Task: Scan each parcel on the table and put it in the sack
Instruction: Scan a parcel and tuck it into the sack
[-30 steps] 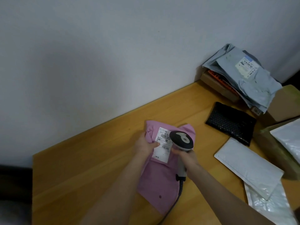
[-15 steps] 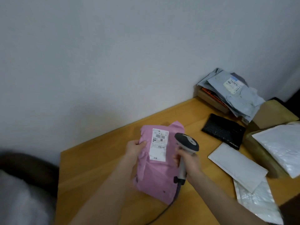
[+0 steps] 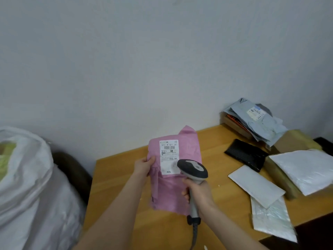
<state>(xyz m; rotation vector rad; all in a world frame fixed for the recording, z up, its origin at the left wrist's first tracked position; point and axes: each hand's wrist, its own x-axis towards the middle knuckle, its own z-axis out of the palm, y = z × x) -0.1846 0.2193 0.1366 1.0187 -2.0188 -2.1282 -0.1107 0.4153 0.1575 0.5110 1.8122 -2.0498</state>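
Plain pale wall behind, wooden table (image 3: 117,186) in front of us. Far left, off the table's edge, stands the white sack (image 3: 27,177), w/ sthg yellow-green showing at its top. Next comes our left hand (image 3: 144,167), thumb & fingers pinching the left edge of the pink parcel (image 3: 173,192), which we hold up off the table, long axis approx upright, label (image 3: 168,154) facing us. Overlapping that label's lower right corner in view is the head of the scanner (image 3: 193,170); our right hand (image 3: 200,193) is wrapped round its handle, cable trailing down toward us. Whether the scan has registered we can't tell. Further right lie more pkgs: a black mailer (image 3: 245,156), a white mailer (image 3: 255,184), grey bags (image 3: 261,123) by the wall. For the drop, the sack lies left of both hands, & the left hand, the one w/ the parcel, is nearer, so we judge a leftward swing, parcel end-first, no hand change needed.
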